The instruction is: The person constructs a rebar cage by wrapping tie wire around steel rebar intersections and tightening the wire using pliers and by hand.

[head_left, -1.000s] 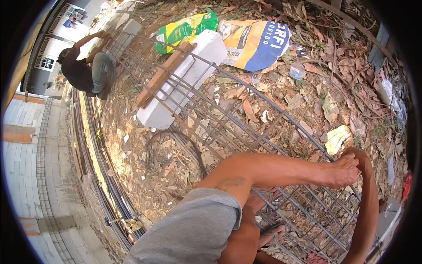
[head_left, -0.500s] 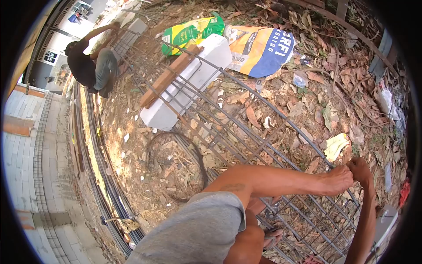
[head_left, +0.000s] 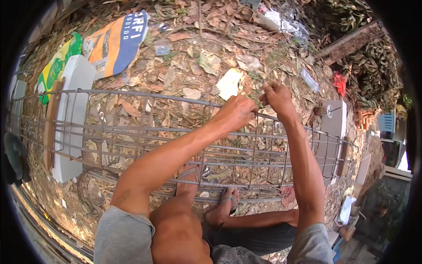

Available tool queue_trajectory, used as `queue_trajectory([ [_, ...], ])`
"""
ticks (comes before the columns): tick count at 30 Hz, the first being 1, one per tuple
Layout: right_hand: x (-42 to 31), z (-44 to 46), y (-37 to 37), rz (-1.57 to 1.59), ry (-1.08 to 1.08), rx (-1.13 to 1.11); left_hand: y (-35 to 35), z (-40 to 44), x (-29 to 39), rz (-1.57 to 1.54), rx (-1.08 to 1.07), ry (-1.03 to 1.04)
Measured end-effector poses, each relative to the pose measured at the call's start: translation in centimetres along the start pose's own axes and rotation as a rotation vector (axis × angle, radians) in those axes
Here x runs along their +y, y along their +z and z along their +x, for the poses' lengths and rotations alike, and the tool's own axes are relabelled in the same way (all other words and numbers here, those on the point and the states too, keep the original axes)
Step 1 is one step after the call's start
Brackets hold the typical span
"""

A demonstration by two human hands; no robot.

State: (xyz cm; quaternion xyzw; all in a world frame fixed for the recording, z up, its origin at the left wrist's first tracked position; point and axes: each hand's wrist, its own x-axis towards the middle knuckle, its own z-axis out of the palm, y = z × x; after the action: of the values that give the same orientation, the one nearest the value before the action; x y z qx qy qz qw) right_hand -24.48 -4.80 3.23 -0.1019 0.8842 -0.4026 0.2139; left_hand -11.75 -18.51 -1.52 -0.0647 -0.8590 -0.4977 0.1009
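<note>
A long rebar cage (head_left: 167, 128) lies across the view in front of me, its bars crossed by square stirrups. My left hand (head_left: 241, 111) is closed at the top bar, its fingers wrapped on something I cannot make out. Just to its right, my right hand (head_left: 276, 94) is raised slightly above the same bar with its fingers curled together; anything between them is too small to name. A small gap separates the two hands. Under the cage's left part stand a white block (head_left: 72, 110) and a wooden strip (head_left: 53, 119). Another pale block (head_left: 332, 123) is under its right end.
An orange and blue sack (head_left: 118, 44) and a green and yellow sack (head_left: 59, 66) lie at the upper left. Yellow paper (head_left: 230, 83) is beyond my hands. A wooden beam (head_left: 351, 43) lies upper right. My sandalled feet (head_left: 223, 206) are beside the cage. Part of another person shows at far left.
The view has swung right, so the cage now runs nearly level and its right end shows. Both forearms are now visible, and my hands have come slightly apart.
</note>
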Motion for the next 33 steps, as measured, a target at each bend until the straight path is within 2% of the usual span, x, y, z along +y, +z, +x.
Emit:
queue_trajectory([
  [5, 0.6, -1.5, -0.6, 0.132, 0.073, 0.028, -1.2, 0.0, 1.0, -0.088, -0.056, -0.127],
  [6, 0.7, -1.6, -0.8, 0.176, 0.094, 0.017, -1.6, -0.1, 1.3, -0.19, -0.032, -0.125],
  [9, 1.2, -2.8, -1.5, 0.292, 0.133, -0.02, -1.0, -0.2, 0.9, -0.09, 0.045, -0.083],
  [12, 1.4, -4.5, -1.7, 0.353, 0.113, -0.032, -1.4, 0.6, 0.7, 0.079, -0.168, -0.071],
  [15, 0.2, -7.2, -1.3, 0.126, -0.126, 0.244, -1.9, 0.6, 1.7, 0.017, -0.215, -0.198],
  [16, -0.3, -8.0, -1.7, -0.087, -0.264, 0.268, -1.8, 0.6, 1.6, 0.019, -0.212, -0.193],
  [19, 0.6, -8.5, -2.7, -0.757, -0.758, 0.101, -1.8, 0.6, 1.5, 0.033, -0.214, -0.182],
  [20, 0.9, -8.3, -2.4, -0.729, -0.687, 0.075, -1.9, 0.6, 1.4, 0.042, -0.227, -0.182],
  [26, 0.8, -6.8, -2.6, -0.884, -0.74, 0.031, -1.9, 0.6, 1.0, 0.047, -0.235, -0.157],
  [29, 1.7, -7.1, -2.0, -0.852, -0.57, 0.018, -1.5, 0.6, 0.8, 0.042, -0.21, -0.11],
  [30, 1.9, -7.2, -1.9, -0.794, -0.674, 0.053, -1.6, 0.5, 0.8, 0.039, -0.193, -0.083],
  [33, 2.3, -8.4, -2.7, -0.926, -0.706, 0.112, -1.6, 0.4, 1.2, 0.032, -0.18, -0.141],
])
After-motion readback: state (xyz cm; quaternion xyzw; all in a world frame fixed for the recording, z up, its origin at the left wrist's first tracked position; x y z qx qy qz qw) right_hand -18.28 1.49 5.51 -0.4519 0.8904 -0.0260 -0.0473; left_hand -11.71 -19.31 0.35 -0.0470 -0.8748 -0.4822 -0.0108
